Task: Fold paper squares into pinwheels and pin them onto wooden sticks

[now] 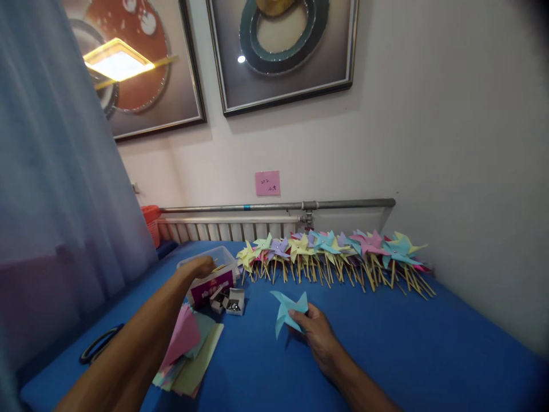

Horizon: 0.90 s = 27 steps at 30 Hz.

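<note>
My right hand (319, 336) pinches a light blue paper pinwheel (285, 312) between thumb and fingers, just above the blue table cover. The pinwheel's blades are folded, and no stick shows on it. On the left, my left hand (203, 266) reaches down into a clear plastic box (227, 258) with a purple label. Thin wooden sticks (219, 268) show beside that hand, whose fingers are hidden. Two small white boxes (237, 297) stand at the front of the plastic box; one holds shiny metal bits. Nearer to me lies a stack of coloured paper (201, 360), partly behind my left forearm.
Finished pinwheels on sticks (326, 246) lie in a long row along the back of the table (386, 343). Black-handled scissors (98, 344) rest at the left, partly under my forearm. A red basket (151, 220), a blue curtain (72, 171) and a radiator (223, 230) border the table.
</note>
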### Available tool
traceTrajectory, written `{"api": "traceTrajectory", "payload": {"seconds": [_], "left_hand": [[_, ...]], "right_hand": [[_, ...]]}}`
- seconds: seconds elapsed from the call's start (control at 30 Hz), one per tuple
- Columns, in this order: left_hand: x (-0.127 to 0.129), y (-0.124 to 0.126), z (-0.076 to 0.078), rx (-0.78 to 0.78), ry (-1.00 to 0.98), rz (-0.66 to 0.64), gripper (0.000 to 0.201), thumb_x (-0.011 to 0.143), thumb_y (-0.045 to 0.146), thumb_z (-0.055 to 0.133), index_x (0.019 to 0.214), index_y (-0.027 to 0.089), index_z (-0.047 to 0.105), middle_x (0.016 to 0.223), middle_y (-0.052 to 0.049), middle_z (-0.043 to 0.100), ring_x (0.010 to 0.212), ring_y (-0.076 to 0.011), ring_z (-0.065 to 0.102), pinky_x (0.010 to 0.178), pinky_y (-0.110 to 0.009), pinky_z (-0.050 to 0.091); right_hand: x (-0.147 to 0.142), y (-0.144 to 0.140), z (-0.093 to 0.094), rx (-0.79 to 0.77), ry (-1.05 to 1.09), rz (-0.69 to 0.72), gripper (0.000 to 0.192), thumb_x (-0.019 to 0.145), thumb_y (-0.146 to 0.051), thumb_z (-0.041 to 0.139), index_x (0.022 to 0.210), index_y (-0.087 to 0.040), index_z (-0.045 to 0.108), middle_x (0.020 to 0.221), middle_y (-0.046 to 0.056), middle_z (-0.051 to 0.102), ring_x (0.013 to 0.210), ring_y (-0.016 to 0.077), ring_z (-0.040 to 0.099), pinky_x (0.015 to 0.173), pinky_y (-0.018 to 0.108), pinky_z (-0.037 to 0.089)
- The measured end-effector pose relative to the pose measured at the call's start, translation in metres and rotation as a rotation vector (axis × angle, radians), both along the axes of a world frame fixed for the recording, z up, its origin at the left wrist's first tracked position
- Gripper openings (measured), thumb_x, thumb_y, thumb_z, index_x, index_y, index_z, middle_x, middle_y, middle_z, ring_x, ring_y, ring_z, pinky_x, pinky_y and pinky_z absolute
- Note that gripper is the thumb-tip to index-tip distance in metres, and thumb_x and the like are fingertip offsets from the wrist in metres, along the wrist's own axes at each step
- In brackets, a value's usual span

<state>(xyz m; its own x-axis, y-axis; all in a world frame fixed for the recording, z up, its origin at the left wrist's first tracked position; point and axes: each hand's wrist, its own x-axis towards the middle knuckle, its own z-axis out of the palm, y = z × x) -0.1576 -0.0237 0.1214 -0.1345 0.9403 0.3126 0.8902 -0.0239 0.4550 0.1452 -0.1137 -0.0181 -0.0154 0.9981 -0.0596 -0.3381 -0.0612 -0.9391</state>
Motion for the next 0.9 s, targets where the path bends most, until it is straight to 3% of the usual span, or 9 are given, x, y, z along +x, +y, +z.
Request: {"api": "traceTrajectory", "payload": {"seconds": [0.1,0.17,0.27,0.33,0.47,0.53,0.6,0.7,0.9], "left_hand": [[0.003,-0.004,0.004,-0.064,0.073,0.001,0.023,0.088,0.026,0.064,0.069,0.014,0.062,0.053,-0.001,0.053,0.067,-0.0186,0.058,0.074,-0.028,0.042],[0.012,-0.010,0.006,-0.002,0.147,0.028,0.024,0.096,0.030,0.053,0.085,0.013,0.065,0.069,-0.007,0.064,0.079,-0.0230,0.063,0.079,-0.031,0.041],[0.043,-0.024,-0.006,0.075,0.158,0.035,0.035,0.102,0.041,0.039,0.107,0.016,0.063,0.089,-0.011,0.071,0.087,-0.0262,0.065,0.078,-0.031,0.040],[0.072,-0.036,-0.028,0.067,0.003,-0.037,0.036,0.100,0.045,0.038,0.103,0.019,0.063,0.088,-0.010,0.071,0.083,-0.0245,0.064,0.072,-0.029,0.038],[0.128,-0.051,-0.093,-0.034,-0.363,-0.235,0.025,0.095,0.030,0.042,0.084,0.019,0.061,0.073,-0.004,0.063,0.068,-0.0182,0.057,0.063,-0.026,0.034],[0.144,-0.055,-0.119,-0.172,-0.571,-0.337,0.023,0.092,0.027,0.044,0.082,0.018,0.062,0.064,0.000,0.058,0.057,-0.0149,0.050,0.058,-0.025,0.033],[0.152,-0.058,-0.134,-0.233,-0.696,-0.440,0.023,0.090,0.030,0.047,0.085,0.017,0.065,0.059,0.003,0.053,0.053,-0.0131,0.045,0.056,-0.025,0.032],[0.152,-0.061,-0.138,-0.276,-0.776,-0.468,0.021,0.086,0.033,0.054,0.080,0.016,0.064,0.054,0.005,0.051,0.051,-0.0119,0.043,0.054,-0.024,0.031],[0.161,-0.072,-0.125,-0.329,-0.880,-0.392,0.012,0.079,0.023,0.056,0.068,0.018,0.057,0.051,0.006,0.049,0.045,-0.0098,0.040,0.048,-0.023,0.029]], "right_hand": [[0.000,-0.003,0.003,0.002,0.010,-0.007,0.027,0.064,-0.037,0.081,0.080,-0.019,0.068,0.066,-0.002,0.066,0.061,0.0160,0.059,0.064,0.030,0.050],[0.000,-0.005,0.005,-0.002,0.021,-0.023,0.027,0.065,-0.036,0.081,0.082,-0.019,0.068,0.070,-0.001,0.068,0.065,0.0173,0.062,0.067,0.032,0.052],[0.003,-0.008,0.010,-0.011,0.063,-0.035,0.027,0.066,-0.036,0.081,0.084,-0.020,0.069,0.078,0.001,0.071,0.074,0.0197,0.066,0.074,0.034,0.054],[0.005,-0.008,0.012,-0.014,0.098,-0.035,0.029,0.065,-0.036,0.083,0.085,-0.020,0.070,0.085,0.003,0.073,0.081,0.0205,0.067,0.078,0.034,0.055],[0.011,-0.005,0.013,-0.035,0.164,-0.042,0.034,0.060,-0.035,0.089,0.084,-0.020,0.071,0.087,0.003,0.074,0.083,0.0195,0.067,0.080,0.034,0.055],[0.012,-0.004,0.013,-0.049,0.188,-0.042,0.037,0.056,-0.035,0.092,0.083,-0.019,0.071,0.083,0.002,0.073,0.080,0.0185,0.066,0.079,0.033,0.055],[0.013,-0.002,0.012,-0.066,0.193,-0.044,0.039,0.054,-0.035,0.094,0.082,-0.019,0.072,0.081,0.001,0.073,0.076,0.0172,0.065,0.075,0.031,0.055],[0.012,-0.002,0.010,-0.092,0.183,-0.040,0.037,0.055,-0.034,0.094,0.081,-0.020,0.073,0.080,0.001,0.074,0.072,0.0157,0.063,0.069,0.029,0.053],[0.012,-0.002,0.008,-0.078,0.158,-0.022,0.035,0.058,-0.035,0.094,0.082,-0.020,0.073,0.079,0.001,0.075,0.072,0.0173,0.065,0.069,0.029,0.052]]}}
